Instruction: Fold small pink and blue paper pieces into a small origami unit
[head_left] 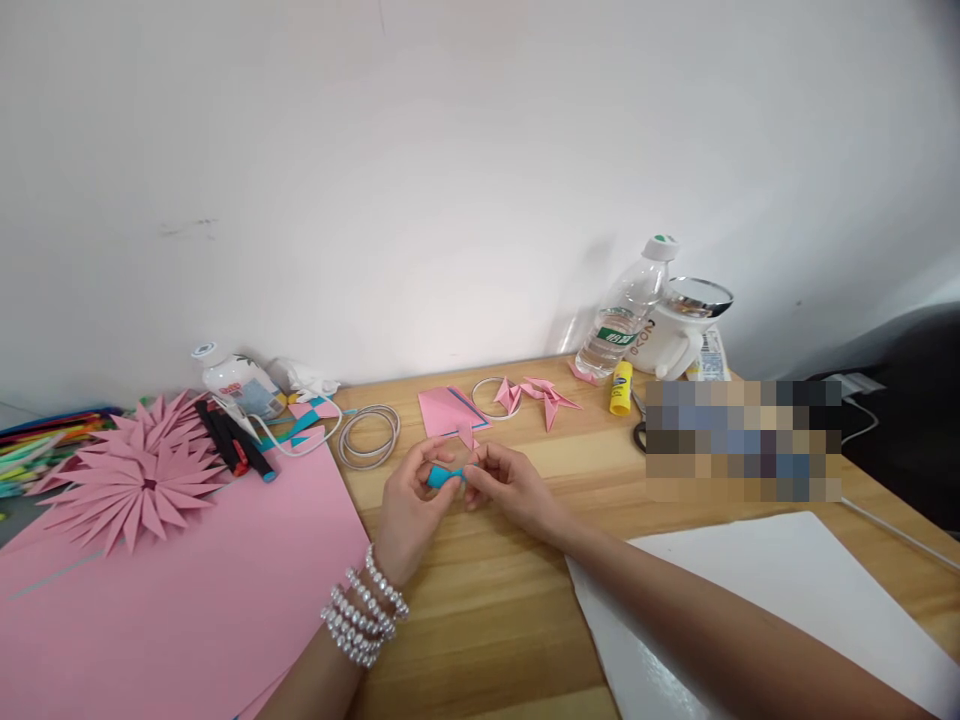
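Both hands meet over the middle of the wooden table (480, 600). My left hand (409, 510), with beaded bracelets on the wrist, pinches a small folded blue paper piece (444, 476). My right hand (504, 482) pinches the same piece from the right side. Just behind the hands lies a folded pink paper (450, 410) with a blue edge. Further back are small pink folded shapes (544, 395).
Large pink sheets (187, 590) and a pink paper flower (139, 475) fill the left. Wire rings (369, 435), markers (232, 445), a glue bottle (236, 385), a glue stick (621, 388), a water bottle (622, 310), a mug (675, 335) and white paper (750, 600) surround the hands.
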